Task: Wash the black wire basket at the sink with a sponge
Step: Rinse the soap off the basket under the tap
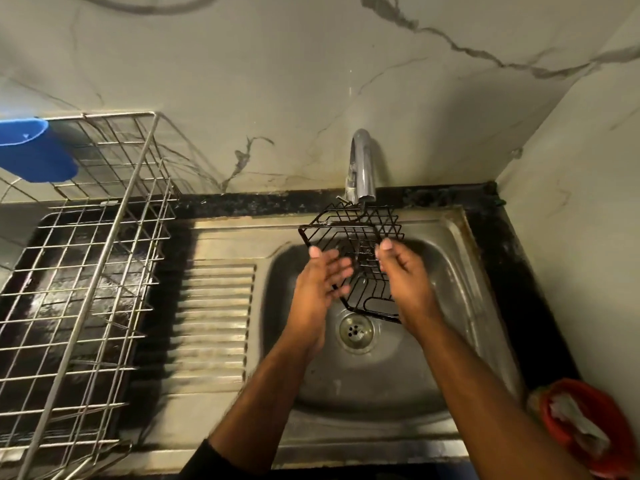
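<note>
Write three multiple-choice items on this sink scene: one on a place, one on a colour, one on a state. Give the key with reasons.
1. Where is the black wire basket?
A. under the chrome tap
B. in the steel dish rack
C. on the ribbed drainboard

2. What colour is the plastic cup at the rack's far left?
A. red
B. blue
C. green

3. How is the right hand?
A. flat on the counter
B. hanging idle
C. gripping the basket

Key: 1 A, its top sits under the spout. 2 B, plainly blue. 3 C, its fingers curl round the wires; the left hand lies against the basket, fingers straight.

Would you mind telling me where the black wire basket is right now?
In the head view, the black wire basket is over the sink bowl, under the tap, between the left hand and right hand.
</note>
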Demonstrator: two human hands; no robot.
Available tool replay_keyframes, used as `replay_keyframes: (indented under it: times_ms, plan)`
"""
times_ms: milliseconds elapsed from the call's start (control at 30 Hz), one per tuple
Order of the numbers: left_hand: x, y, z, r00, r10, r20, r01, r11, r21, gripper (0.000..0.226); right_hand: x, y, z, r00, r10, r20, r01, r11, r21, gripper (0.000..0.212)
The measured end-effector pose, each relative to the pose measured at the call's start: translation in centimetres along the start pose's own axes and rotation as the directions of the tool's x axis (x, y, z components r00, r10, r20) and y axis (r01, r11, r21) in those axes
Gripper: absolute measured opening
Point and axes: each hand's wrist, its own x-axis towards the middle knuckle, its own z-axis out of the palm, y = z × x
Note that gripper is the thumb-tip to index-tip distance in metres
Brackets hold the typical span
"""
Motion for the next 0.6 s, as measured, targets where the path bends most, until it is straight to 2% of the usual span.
replay_keyframes:
  times_ms: [33, 100, 167, 233, 300, 367, 433, 467, 500, 533, 600]
  plan:
    - [0.1, 0.6, 0.7, 0.999, -0.033, 0.036, 0.037, 0.990, -0.134, 0.079, -0.1, 0.4, -0.3, 0.997, -0.071, 0.021, 0.072, 0.996, -0.058, 0.024]
    - [0.7, 1.4, 1.1, 0.989, -0.121, 0.083, 0.144, 0.909, -0.391, 0.087, -0.3, 1.0, -1.0, 0.969, -0.231, 0.084, 0.243, 0.951, -0.190, 0.020]
    - [1.3, 1.9, 1.0, 0.973, -0.191, 0.128, 0.230, 0.791, -0.567, 0.079, -0.7, 1.2, -1.5, 0.918, -0.343, 0.199, 0.388, 0.879, -0.277, 0.019]
    - [1.8, 1.7, 0.7, 0.970, -0.223, 0.099, 0.228, 0.679, -0.698, 0.056, -1.5, 1.3, -1.5, 0.876, -0.358, 0.324, 0.455, 0.837, -0.304, 0.020]
    - [2.0, 1.1, 0.2, 0.969, -0.246, -0.001, 0.155, 0.611, -0.776, 0.045, -2.3, 1.5, -1.3, 0.847, -0.323, 0.423, 0.484, 0.798, -0.360, 0.023]
    - [2.0, 0.9, -0.8, 0.955, -0.285, -0.081, 0.108, 0.589, -0.801, 0.039, -2.8, 1.5, -0.8, 0.804, -0.287, 0.522, 0.544, 0.710, -0.447, 0.025]
    - [2.0, 0.7, -2.0, 0.929, -0.339, -0.150, 0.103, 0.626, -0.773, 0.040, -3.2, 1.4, -0.7, 0.727, -0.249, 0.640, 0.629, 0.615, -0.475, 0.026]
    - [1.8, 0.6, -2.7, 0.919, -0.348, -0.186, 0.099, 0.660, -0.745, 0.040, -3.4, 1.2, -0.8, 0.705, -0.234, 0.670, 0.640, 0.616, -0.459, 0.028]
    - [1.8, 0.5, -3.5, 0.914, -0.343, -0.216, 0.091, 0.691, -0.717, 0.041, -3.6, 0.9, -1.0, 0.718, -0.232, 0.657, 0.606, 0.673, -0.424, 0.029]
    - [1.8, 0.2, -4.3, 0.915, -0.333, -0.230, 0.085, 0.713, -0.696, 0.042, -3.8, 0.4, -1.2, 0.769, -0.237, 0.594, 0.521, 0.770, -0.368, 0.028]
    - [1.7, -0.4, -5.7, 0.918, -0.319, -0.234, 0.083, 0.733, -0.675, 0.044, -4.0, -0.9, -1.4, 0.908, -0.235, 0.346, 0.320, 0.924, -0.212, 0.022]
